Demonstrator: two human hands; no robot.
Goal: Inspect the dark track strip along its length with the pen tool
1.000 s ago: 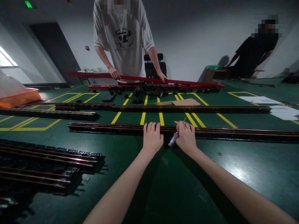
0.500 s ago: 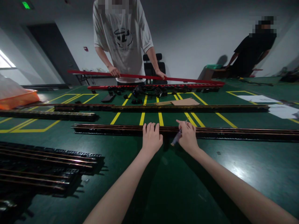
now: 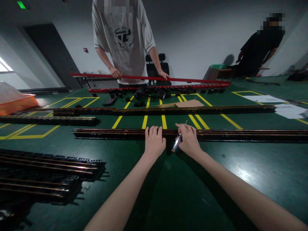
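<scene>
A long black rail [image 3: 231, 136] with copper-coloured strips along it lies across the green table in front of me. My left hand [image 3: 154, 141] rests on this rail, its fingers stretched over the top and the thumb apart. Just right of it, my right hand [image 3: 189, 138] is closed around a small screwdriver [image 3: 176, 143] with a clear handle. The handle points down toward me and the thin shaft sticks out above the fingers, tilted up to the right. The index finger of that hand reaches left over the rail. Where the tip points exactly, I cannot tell.
More black rails [image 3: 50, 163] are stacked at the near left, and another long rail [image 3: 192, 110] lies farther back. Beyond are cardboard [image 3: 190, 103], white papers [image 3: 291, 111] and an orange bin [image 3: 19, 104]. Across the table a person [image 3: 125, 41] holds a long red bar [image 3: 192, 80].
My right hand has shifted slightly left along the rail, with the screwdriver turned a little more upright. My left hand stays on the rail. The view has moved slightly.
</scene>
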